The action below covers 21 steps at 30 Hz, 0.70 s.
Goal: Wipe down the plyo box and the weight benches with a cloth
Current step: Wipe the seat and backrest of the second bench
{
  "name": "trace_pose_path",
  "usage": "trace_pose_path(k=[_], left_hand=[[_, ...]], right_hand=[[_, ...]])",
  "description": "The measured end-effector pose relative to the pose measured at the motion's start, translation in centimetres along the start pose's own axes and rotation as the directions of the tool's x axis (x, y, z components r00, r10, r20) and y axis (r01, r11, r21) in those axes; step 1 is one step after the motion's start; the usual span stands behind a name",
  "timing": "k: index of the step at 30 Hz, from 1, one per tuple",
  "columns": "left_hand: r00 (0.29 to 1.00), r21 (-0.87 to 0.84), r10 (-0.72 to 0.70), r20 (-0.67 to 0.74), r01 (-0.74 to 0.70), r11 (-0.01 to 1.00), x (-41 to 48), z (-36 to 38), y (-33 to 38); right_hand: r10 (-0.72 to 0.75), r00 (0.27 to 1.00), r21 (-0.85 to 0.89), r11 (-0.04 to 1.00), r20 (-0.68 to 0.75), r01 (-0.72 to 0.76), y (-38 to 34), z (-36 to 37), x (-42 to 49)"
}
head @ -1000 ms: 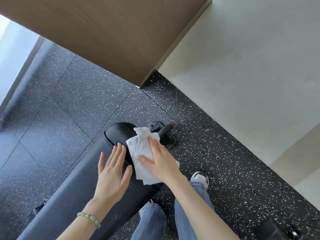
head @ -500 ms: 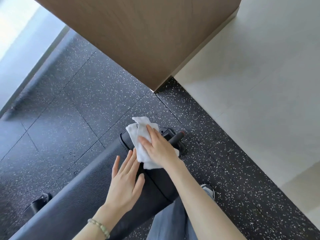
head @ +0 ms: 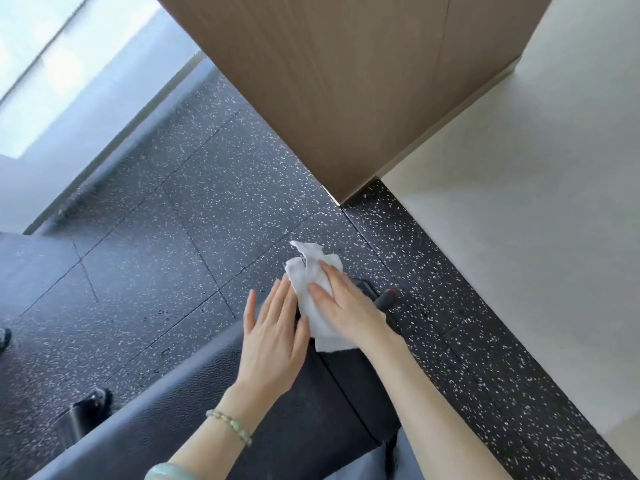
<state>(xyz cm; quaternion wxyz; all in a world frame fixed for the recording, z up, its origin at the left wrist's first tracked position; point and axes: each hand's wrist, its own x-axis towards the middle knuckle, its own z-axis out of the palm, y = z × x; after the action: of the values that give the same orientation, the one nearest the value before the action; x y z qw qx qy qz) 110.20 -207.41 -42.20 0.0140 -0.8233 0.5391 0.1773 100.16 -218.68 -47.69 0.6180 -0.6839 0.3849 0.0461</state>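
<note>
A black padded weight bench [head: 180, 407] runs from the lower left up toward the middle. A white cloth [head: 313, 289] lies over its far end. My right hand [head: 346, 306] presses the cloth flat onto the pad with straight fingers. My left hand [head: 273, 337] rests flat on the pad just left of the cloth, fingers straight and touching the cloth's edge. The bench's end is mostly hidden under the cloth and both hands.
A black handle with a red tip [head: 388, 297] sticks out by the bench's far end. A bench foot [head: 86, 410] stands on the speckled rubber floor [head: 156, 237]. A brown wooden wall panel [head: 329, 81] and a cream wall [head: 536, 202] rise close ahead.
My right hand has pushed the cloth farther toward the bench's far end. My left hand followed along the pad and now touches the cloth. The camera moved closer and tilted up.
</note>
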Motion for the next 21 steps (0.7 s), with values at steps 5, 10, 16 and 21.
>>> trace_pose_path(k=[5, 10, 16, 21], left_hand=[[1.0, 0.0, -0.024, 0.017, 0.024, 1.0, -0.5, 0.4, -1.3], [1.0, -0.01, -0.004, 0.016, 0.004, 1.0, -0.9, 0.1, -1.4], [0.999, -0.071, -0.018, -0.026, 0.016, 0.997, -1.1, 0.6, -0.9], [1.0, -0.055, 0.02, -0.02, -0.021, 0.998, -1.6, 0.3, -1.2]], right_hand=[[-0.005, 1.0, 0.03, 1.0, -0.013, 0.005, -0.4, 0.3, 0.3], [-0.038, 0.998, 0.027, 0.999, -0.047, 0.039, 2.4, 0.2, -5.4], [0.006, 1.0, -0.006, 1.0, 0.019, -0.006, -0.3, -0.2, -0.3], [-0.037, 0.997, -0.016, 0.999, -0.062, 0.036, 0.6, 0.7, -2.2]])
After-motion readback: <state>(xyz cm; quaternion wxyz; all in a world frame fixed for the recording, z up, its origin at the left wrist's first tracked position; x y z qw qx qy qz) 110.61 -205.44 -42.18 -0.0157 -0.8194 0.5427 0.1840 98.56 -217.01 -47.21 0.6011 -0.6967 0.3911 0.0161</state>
